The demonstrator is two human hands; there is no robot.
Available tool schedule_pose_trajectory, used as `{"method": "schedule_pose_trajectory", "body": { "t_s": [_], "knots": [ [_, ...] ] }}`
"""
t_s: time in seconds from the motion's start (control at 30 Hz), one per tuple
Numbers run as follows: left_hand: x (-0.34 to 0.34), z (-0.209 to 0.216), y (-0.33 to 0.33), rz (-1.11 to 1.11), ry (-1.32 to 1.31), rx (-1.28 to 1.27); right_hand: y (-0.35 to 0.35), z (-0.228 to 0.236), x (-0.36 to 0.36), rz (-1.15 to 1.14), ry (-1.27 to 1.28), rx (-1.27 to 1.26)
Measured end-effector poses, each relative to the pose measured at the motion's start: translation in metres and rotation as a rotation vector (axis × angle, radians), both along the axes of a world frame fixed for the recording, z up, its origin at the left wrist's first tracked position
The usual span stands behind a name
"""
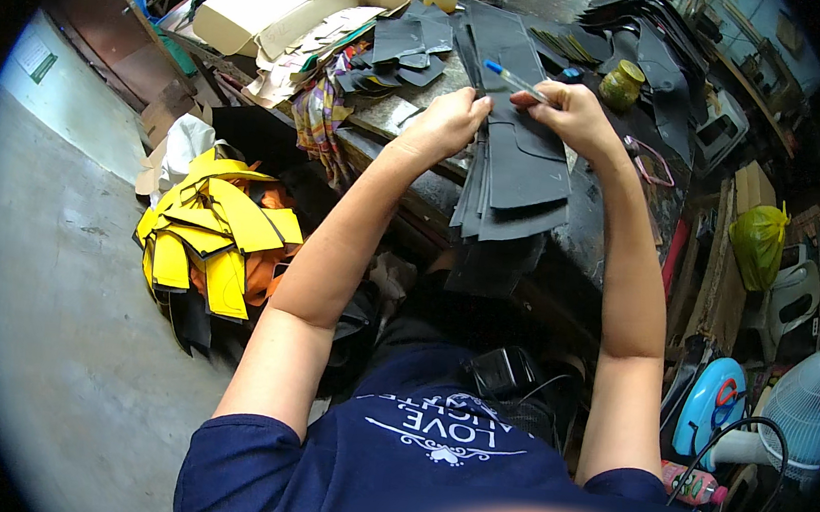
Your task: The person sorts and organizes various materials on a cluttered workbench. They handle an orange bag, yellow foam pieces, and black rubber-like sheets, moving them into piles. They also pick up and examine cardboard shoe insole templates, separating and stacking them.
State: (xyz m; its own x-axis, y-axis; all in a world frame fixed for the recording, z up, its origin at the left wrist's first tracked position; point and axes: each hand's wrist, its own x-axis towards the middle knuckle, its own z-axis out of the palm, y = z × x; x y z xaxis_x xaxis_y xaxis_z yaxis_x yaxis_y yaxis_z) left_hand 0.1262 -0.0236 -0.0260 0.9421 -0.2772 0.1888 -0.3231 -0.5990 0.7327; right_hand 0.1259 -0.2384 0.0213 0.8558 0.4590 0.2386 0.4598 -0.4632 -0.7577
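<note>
A stack of long black sheets (527, 180), like cut leather or stiff fabric pieces, lies over the near edge of the worktable, its lower ends fanned out. My left hand (449, 125) is closed at the stack's left edge, thumb and fingers pinching a black sheet there. Above the sheets, my right hand (580, 121) grips a clear-bodied pen (518, 82) with a blue end pointing up and left. The fingertips of that hand are close to the top sheet; whether they touch it is hard to tell.
Smaller black pieces (404, 49) and an open cardboard box (285, 11) lie to the left. A jar (622, 85) and pink-framed glasses (654, 164) are on the right. Yellow cut pieces (222, 230) are piled low at left; a fan (796, 417) stands at lower right.
</note>
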Motion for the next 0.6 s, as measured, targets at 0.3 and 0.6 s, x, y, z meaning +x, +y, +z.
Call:
{"method": "schedule_pose_trajectory", "body": {
  "t_s": [0.3, 0.6],
  "knots": [
    [-0.013, 0.042, 0.007, -0.019, -0.631, 0.263, 0.003, -0.009, -0.012, 0.006, -0.266, 0.245],
    [-0.014, 0.059, -0.025, -0.074, -0.610, -0.074, 0.010, -0.026, -0.012, 0.013, -0.025, 0.265]
  ]
}}
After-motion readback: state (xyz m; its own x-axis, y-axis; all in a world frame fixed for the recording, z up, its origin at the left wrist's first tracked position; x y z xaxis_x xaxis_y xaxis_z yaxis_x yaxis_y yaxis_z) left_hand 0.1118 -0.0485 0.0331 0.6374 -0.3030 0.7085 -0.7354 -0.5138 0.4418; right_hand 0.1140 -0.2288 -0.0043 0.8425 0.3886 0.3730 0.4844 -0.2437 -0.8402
